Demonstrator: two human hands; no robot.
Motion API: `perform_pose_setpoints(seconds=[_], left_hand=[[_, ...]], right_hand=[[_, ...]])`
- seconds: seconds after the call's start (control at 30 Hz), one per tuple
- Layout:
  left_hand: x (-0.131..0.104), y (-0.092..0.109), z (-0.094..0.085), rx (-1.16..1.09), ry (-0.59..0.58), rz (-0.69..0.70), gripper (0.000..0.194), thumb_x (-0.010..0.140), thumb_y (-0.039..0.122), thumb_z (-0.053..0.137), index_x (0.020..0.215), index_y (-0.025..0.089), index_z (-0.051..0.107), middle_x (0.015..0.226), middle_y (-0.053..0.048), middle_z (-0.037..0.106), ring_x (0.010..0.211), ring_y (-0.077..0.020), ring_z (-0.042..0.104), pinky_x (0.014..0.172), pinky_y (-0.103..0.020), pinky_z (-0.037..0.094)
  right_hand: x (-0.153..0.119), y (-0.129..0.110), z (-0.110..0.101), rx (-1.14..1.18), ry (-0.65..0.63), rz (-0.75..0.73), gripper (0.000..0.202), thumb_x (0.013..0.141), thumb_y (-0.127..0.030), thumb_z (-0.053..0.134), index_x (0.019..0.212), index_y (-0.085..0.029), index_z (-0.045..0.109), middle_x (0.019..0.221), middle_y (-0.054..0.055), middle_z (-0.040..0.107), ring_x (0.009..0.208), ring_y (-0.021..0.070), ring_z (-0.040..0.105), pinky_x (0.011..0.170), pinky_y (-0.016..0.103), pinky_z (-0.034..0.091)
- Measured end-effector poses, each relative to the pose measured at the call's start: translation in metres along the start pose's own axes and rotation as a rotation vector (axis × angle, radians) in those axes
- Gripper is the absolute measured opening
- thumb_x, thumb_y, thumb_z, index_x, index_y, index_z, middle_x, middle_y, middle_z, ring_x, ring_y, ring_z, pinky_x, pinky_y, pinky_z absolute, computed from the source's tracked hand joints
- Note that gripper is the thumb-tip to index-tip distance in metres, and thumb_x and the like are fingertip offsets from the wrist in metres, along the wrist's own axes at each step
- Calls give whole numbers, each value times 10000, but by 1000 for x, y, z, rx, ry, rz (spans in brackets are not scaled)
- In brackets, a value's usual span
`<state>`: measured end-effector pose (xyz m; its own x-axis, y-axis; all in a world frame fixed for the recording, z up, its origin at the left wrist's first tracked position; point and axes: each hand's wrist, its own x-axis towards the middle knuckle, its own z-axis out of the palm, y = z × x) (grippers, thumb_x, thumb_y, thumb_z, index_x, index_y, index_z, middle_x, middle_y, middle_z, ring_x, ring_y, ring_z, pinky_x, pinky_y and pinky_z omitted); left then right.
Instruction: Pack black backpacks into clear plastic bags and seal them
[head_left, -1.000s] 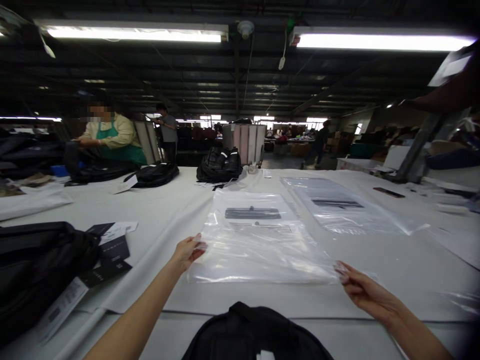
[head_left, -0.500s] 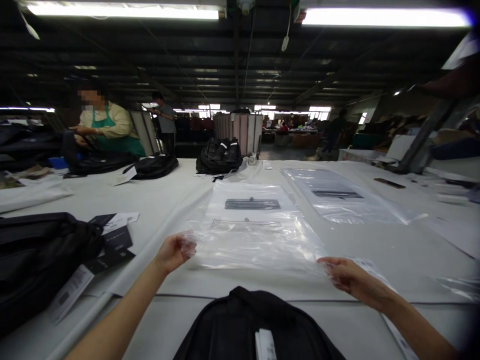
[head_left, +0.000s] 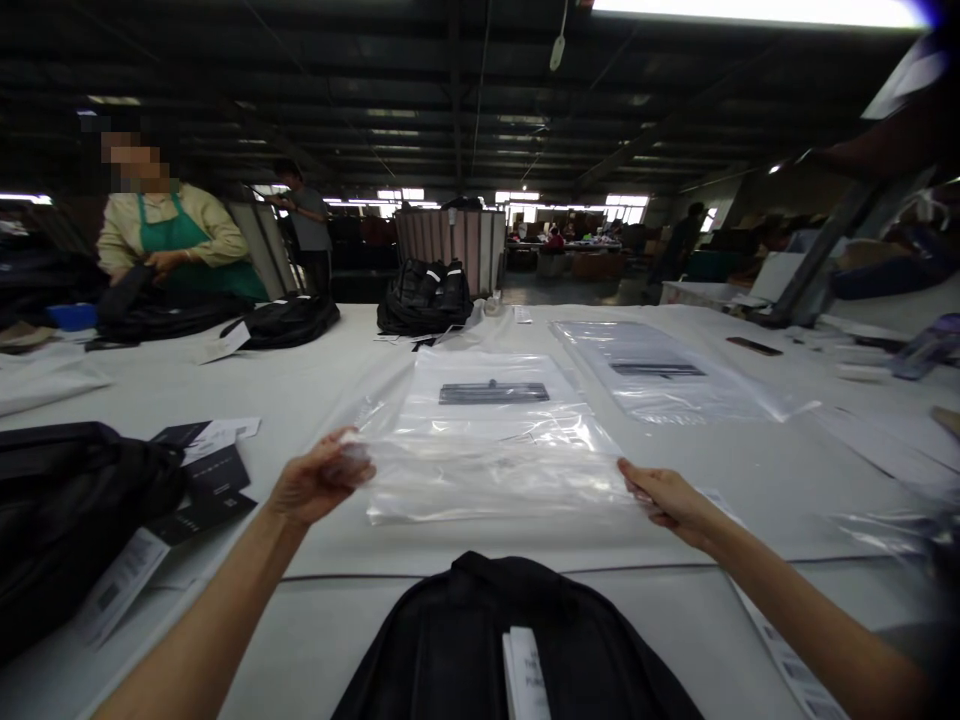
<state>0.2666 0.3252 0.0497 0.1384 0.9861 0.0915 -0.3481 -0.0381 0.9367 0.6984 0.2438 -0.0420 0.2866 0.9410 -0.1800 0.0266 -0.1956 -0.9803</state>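
A clear plastic bag (head_left: 491, 440) with a dark printed strip lies on the white table (head_left: 345, 390) in front of me. My left hand (head_left: 315, 482) pinches its near left corner and my right hand (head_left: 664, 497) pinches its near right corner; the near edge is lifted slightly off the table. Right below me at the table's front edge sits a black backpack (head_left: 517, 650) with a white paper tag on top.
A second clear bag (head_left: 660, 375) lies to the right. Another black backpack (head_left: 67, 520) with dark tags (head_left: 214, 485) is at my left. Black backpacks (head_left: 424, 300) stand at the far side, where a person in a green apron (head_left: 169, 240) handles a bag.
Both hands have lifted the bag's near edge and drawn it closer together and upward. The view has tilted down, showing more of the backpack below me.
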Motion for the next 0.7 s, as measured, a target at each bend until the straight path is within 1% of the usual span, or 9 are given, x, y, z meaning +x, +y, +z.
perform_pose_setpoints(seconds=[0.07, 0.17, 0.23, 0.27, 0.3, 0.37, 0.47, 0.57, 0.7], left_hand=[[5, 30, 24, 267, 39, 408, 310, 579, 244, 737, 555, 174, 436, 464, 86, 287, 419, -47, 302, 458, -207, 319], [16, 64, 49, 539, 328, 904, 341, 641, 260, 755, 585, 176, 428, 600, 65, 354, 607, -66, 405, 549, -191, 299], [21, 64, 52, 778, 425, 1137, 325, 633, 284, 771, 622, 202, 458, 660, 54, 384, 739, -100, 445, 620, -213, 312], [20, 54, 50, 891, 365, 1155, 344, 583, 295, 802, 624, 212, 471, 665, 48, 401, 767, -120, 454, 647, -229, 320], [17, 39, 45, 971, 223, 1079, 367, 519, 294, 833, 619, 217, 488, 656, 43, 421, 759, -136, 458, 667, -242, 326], [6, -4, 31, 1092, -196, 753, 370, 446, 288, 856, 592, 213, 525, 618, 30, 462, 681, -150, 454, 682, -263, 338], [-18, -70, 4, 1238, -644, 318, 185, 640, 321, 727, 634, 213, 577, 647, -11, 563, 648, -177, 502, 704, -283, 352], [-41, -99, -12, 1351, -750, 121, 158, 793, 340, 535, 733, 211, 605, 763, -47, 636, 741, -223, 572, 736, -295, 375], [-55, -83, -5, 1469, -927, 56, 261, 792, 359, 496, 970, 201, 602, 977, -78, 663, 919, -279, 603, 786, -311, 417]], right_hand=[[-5, -39, -2, 75, 135, -169, 504, 622, -612, 668, 546, -210, 372, 429, -97, 293, 364, 25, 207, 359, 209, 120], [-16, -101, -4, 287, 493, -753, 394, 760, -550, 566, 603, -234, 390, 524, -67, 336, 410, 53, 298, 375, 212, 223], [-24, -114, -2, 120, 713, -1143, 280, 811, -494, 537, 712, -249, 447, 652, -20, 439, 564, 99, 449, 512, 246, 375], [-28, -107, 0, -81, 759, -1232, 254, 783, -462, 596, 743, -247, 467, 705, -4, 472, 646, 121, 485, 593, 264, 402], [-32, -90, 3, -307, 762, -1245, 255, 747, -430, 651, 752, -240, 481, 735, 6, 495, 701, 140, 500, 655, 279, 404], [-37, -35, 9, -679, 621, -1094, 240, 754, -372, 647, 691, -217, 475, 643, -18, 480, 609, 135, 477, 612, 275, 378], [-43, 61, 17, -933, 226, -930, 145, 824, -254, 512, 690, -200, 501, 650, 9, 551, 639, 159, 525, 642, 287, 379], [-58, 120, 20, -1006, 128, -901, 197, 871, -208, 405, 737, -192, 550, 691, 38, 607, 672, 178, 550, 721, 330, 385], [-80, 130, 18, -901, 55, -882, 263, 893, -228, 352, 802, -207, 598, 761, 51, 660, 697, 183, 587, 728, 320, 420]])
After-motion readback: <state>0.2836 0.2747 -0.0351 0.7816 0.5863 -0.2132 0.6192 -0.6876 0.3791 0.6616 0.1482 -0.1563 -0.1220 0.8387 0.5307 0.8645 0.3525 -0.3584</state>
